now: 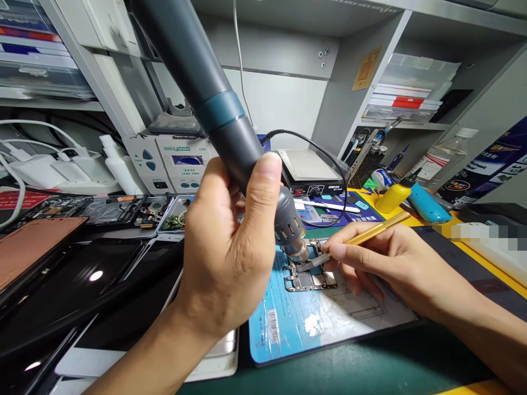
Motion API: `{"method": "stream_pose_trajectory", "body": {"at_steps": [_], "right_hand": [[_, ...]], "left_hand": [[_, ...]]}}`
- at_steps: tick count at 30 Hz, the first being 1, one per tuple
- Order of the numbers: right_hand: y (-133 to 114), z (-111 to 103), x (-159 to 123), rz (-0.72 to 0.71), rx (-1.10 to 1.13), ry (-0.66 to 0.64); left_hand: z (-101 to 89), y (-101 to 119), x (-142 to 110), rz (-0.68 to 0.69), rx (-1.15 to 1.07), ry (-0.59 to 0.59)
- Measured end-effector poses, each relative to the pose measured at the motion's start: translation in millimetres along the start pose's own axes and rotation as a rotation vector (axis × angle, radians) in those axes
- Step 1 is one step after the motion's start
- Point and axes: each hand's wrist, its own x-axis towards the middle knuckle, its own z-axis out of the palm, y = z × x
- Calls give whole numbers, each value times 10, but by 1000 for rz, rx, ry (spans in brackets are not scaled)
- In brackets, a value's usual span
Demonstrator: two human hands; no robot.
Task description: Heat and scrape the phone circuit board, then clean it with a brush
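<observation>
My left hand is wrapped around a dark hot air gun, its metal nozzle tilted down close above a phone circuit board. Between the thumb and fingers of my right hand is a gold-handled knife with a flat blade. The blade's tip meets the board near the nozzle; whether it presses on a part is too small to tell. Under the board lies a blue and white flat pad. The nozzle and blade hide part of the board.
A hot air station and a heating plate unit stand behind. Phones and screens crowd the left. A yellow bottle, a blue cylinder and a clear bottle are at the right. A thin black cable arcs behind the board.
</observation>
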Motion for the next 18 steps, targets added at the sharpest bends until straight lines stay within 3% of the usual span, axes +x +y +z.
{"method": "stream_pose_trajectory", "body": {"at_steps": [18], "right_hand": [[5, 5, 33, 23, 5, 24]], "left_hand": [[-14, 17, 3, 6, 58, 58]]}}
